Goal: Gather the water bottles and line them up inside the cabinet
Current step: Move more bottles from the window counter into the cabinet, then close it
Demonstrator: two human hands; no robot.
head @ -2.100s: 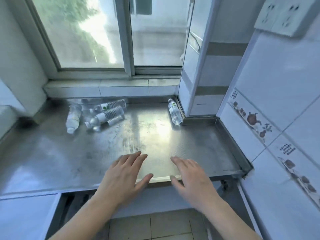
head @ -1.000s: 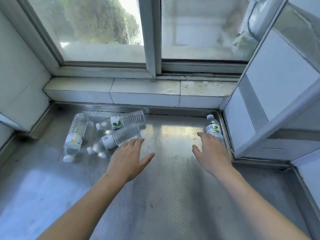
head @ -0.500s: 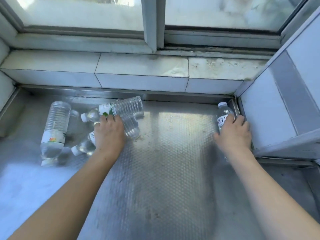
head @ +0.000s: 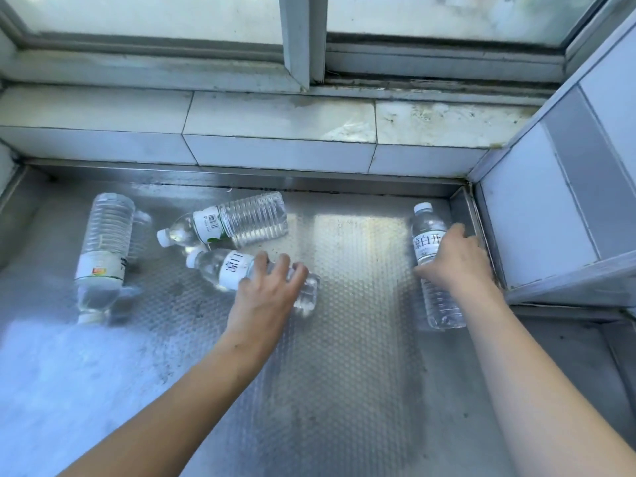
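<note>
Several clear water bottles lie on the steel counter (head: 344,356). My left hand (head: 266,294) grips a white-labelled bottle (head: 223,266) lying on its side, cap to the left. Behind it lies a green-labelled bottle (head: 237,222), and at the far left a larger bottle (head: 103,249) with its cap toward me. My right hand (head: 454,258) is closed around a white-labelled bottle (head: 428,235) by the right edge, cap pointing away. The cabinet is not in view.
A tiled ledge (head: 275,132) and a window frame (head: 303,39) run along the back of the counter. A tiled pillar (head: 550,201) stands at the right, close beside my right hand. A raised steel rim (head: 241,177) borders the counter's back.
Both hands reached forward from the counter's front edge and closed on a bottle each. The left-hand bottle has shifted right and toward me. The camera has moved closer.
</note>
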